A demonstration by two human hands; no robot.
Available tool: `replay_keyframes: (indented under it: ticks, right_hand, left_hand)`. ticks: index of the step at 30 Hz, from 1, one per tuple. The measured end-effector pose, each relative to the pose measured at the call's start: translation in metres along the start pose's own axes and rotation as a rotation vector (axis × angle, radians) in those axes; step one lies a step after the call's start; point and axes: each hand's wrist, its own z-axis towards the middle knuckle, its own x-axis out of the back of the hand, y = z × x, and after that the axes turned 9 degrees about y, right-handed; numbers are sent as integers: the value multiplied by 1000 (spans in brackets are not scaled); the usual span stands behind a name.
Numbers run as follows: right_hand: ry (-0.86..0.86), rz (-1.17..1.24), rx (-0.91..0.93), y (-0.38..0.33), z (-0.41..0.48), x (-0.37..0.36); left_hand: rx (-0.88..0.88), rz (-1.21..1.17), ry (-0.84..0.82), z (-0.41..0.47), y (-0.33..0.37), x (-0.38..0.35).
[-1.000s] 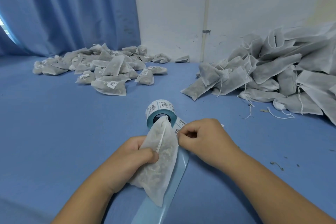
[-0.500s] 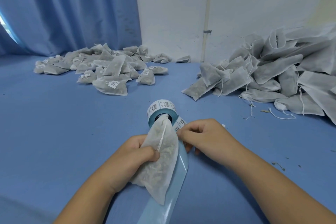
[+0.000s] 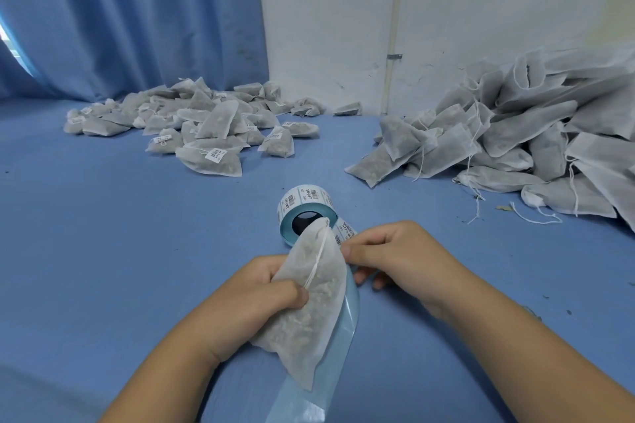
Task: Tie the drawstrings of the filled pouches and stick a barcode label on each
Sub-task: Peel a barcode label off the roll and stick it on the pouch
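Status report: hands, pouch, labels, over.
Left hand grips pouch, top cinched. Right hand pinches label strip beside label roll. Nothing in the way.

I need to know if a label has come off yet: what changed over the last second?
The right hand has uncurled its lower fingers, which now show beneath it by the label strip. Thumb and forefinger keep pinching the strip beside the pouch. No peeled label shows. The left hand still grips the pouch. The label roll, labelled pile and unlabelled pile stayed put.
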Motion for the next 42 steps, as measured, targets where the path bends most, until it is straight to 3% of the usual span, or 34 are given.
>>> replay_keyframes:
  ticks: [17, 24, 33, 37, 42]
  right_hand:
    - [144, 76, -148, -2, 9, 37]
    - [226, 87, -92, 3, 6, 66]
    - [244, 81, -40, 14, -4, 101]
    - [296, 149, -39, 18, -8, 125]
    - [520, 366, 35, 19, -15, 153]
  left_hand:
    - [61, -14, 68, 2, -4, 4]
    - [67, -86, 114, 0, -1, 5]
    - [-48, -191, 298, 4, 29, -11]
    - [-56, -254, 237, 26, 64, -49]
    - [62, -266, 119, 67, 90, -117]
